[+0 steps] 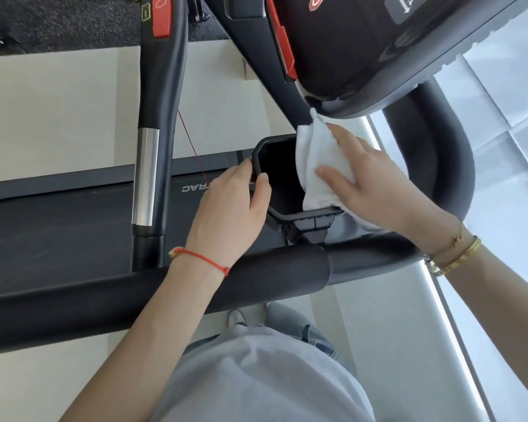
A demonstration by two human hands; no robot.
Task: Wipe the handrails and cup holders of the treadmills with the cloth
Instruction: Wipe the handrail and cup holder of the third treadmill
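A black cup holder [279,169] hangs from the treadmill frame below the console [363,41]. My left hand [229,208] grips its left rim, thumb curled over the edge. A folded white cloth [314,166] lies over the holder's right rim. My right hand [369,175] presses it there with straight, spread fingers. The padded black side handrail [134,296] runs across in front of me, under both forearms. A second handrail [433,166] curves round on the right.
An upright bar with a silver sensor section [145,178] stands left of the holder, with a red safety tab [162,16] above. The treadmill belt [58,229] lies behind it. Pale floor and a bright window sill [500,123] are on the right.
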